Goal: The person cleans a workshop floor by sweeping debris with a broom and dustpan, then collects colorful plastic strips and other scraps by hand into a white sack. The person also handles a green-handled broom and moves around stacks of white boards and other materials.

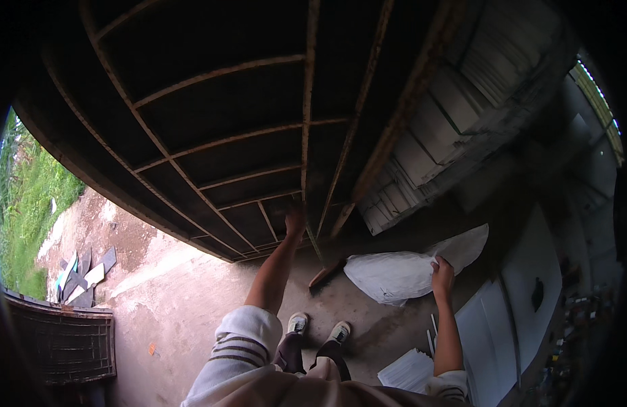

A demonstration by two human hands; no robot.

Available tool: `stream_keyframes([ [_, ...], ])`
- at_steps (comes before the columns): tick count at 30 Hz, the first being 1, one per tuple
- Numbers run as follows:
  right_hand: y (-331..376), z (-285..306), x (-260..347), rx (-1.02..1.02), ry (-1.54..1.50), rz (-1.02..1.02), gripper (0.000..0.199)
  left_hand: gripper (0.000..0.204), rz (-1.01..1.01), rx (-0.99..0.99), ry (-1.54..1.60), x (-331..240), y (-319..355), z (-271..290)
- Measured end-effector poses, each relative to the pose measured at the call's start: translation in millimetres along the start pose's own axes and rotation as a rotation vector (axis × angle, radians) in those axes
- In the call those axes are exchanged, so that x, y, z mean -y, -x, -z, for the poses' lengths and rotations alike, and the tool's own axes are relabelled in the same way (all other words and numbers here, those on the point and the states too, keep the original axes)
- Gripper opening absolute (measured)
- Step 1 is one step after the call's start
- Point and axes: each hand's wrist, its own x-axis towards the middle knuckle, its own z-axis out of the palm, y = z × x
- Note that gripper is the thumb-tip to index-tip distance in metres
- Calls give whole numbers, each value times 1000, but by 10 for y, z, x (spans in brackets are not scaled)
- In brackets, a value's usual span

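Note:
My right hand (443, 273) is closed on a bunched part of a white plastic sack (391, 275). The sack hangs to the left of the hand, and a thinner flap spreads beyond it. My left hand (294, 220) reaches forward to a large dark metal gate (239, 132) with rusty bars. Its fingers are lost in the shadow, so their grip is unclear. Just right of that hand, a thin handle slants down to a broom (327, 275) whose head rests on the concrete floor. I cannot make out whether the left hand touches the handle.
White boards (422, 146) are stacked behind the gate at the right. Large white sheets (493, 332) lean near my right arm, beside a pile of white strips (407, 370). Scrap pieces (83, 278) lie outside at the left, above a dark metal panel (63, 339).

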Motion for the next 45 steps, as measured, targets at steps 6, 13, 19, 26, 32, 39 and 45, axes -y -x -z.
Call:
stream_keyframes([
  [6, 203, -78, 211, -43, -95, 6, 18, 44, -362, 41, -444, 411, -408, 285],
  [13, 239, 124, 8, -47, -96, -17, 19, 41, -238, 47, -247, -17, -204, 273],
  [19, 175, -36, 204, -45, -248, 59, 20, 43, -285, -27, -312, 141, -499, 424],
  [26, 93, -172, 143, -15, -251, 105, 20, 41, -192, -64, -262, -68, -371, 243],
  [32, -48, -193, 231, 6, -299, 123, 19, 42, -82, 6, -103, -138, -307, 275],
  [39, -296, -438, 849, 56, -427, 208, 17, 35, -337, -362, -335, 330, -429, 362],
  [45, -880, -418, 1248, 6, -340, 310, 19, 28, -214, -48, -214, -147, -173, 236],
])
